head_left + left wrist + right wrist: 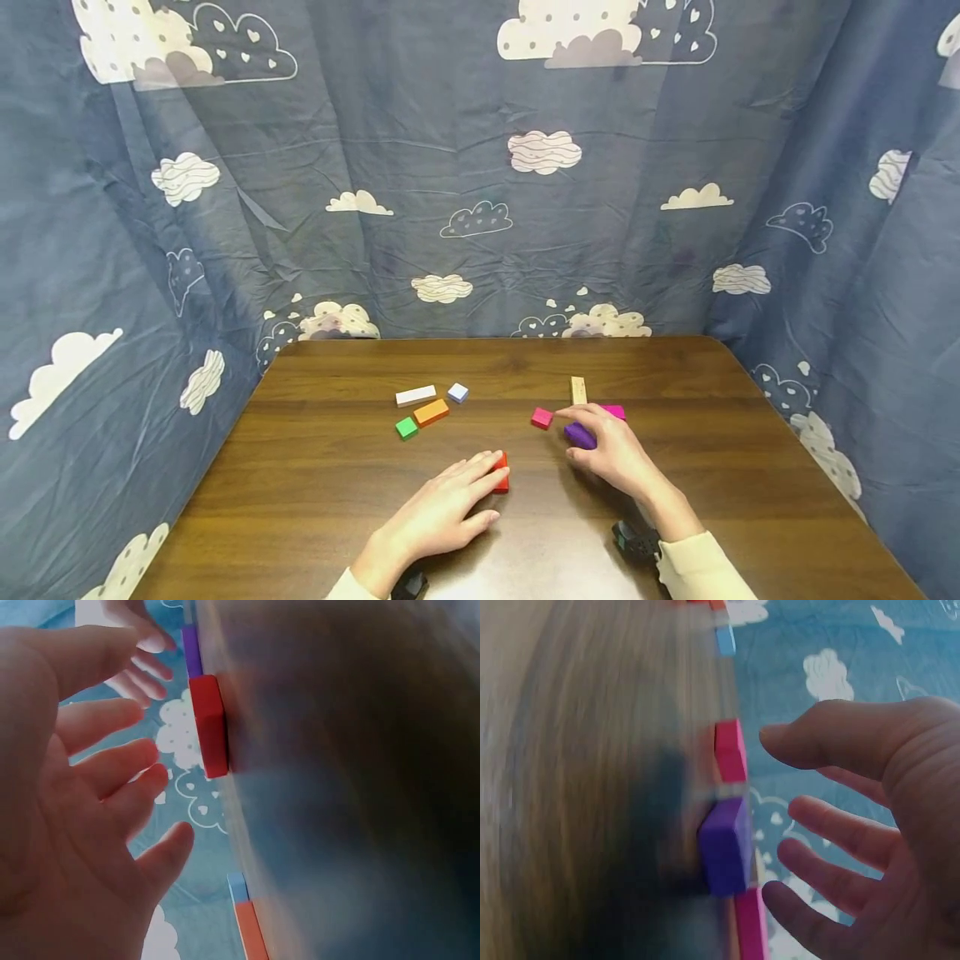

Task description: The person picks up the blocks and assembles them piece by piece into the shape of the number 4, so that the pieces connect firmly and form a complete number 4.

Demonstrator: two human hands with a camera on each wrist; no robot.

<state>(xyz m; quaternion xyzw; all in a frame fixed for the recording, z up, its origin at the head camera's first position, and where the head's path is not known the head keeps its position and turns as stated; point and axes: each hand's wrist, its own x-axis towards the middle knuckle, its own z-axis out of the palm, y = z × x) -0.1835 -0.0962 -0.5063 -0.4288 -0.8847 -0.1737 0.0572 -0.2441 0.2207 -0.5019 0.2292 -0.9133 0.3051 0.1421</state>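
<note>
My left hand (442, 510) hovers with spread fingers just over a red block (501, 473), partly covering it in the head view. The left wrist view shows this red block (209, 726) apart from the fingers. My right hand (617, 450) is above a purple block (580, 436), its fingers loosely bent. In the right wrist view a gap lies between those fingers and the purple block (726, 847). A small pink block (542, 418) sits left of the right fingertips. A magenta block (614, 412) is partly hidden behind the right hand. Neither hand holds anything.
On the wooden table (300, 500), a white block (416, 396), a light blue cube (457, 392), an orange block (431, 412) and a green block (407, 428) form a group at left. A pale wooden block (578, 390) lies beyond the right hand. Cloud-patterned curtains (420, 167) surround the table.
</note>
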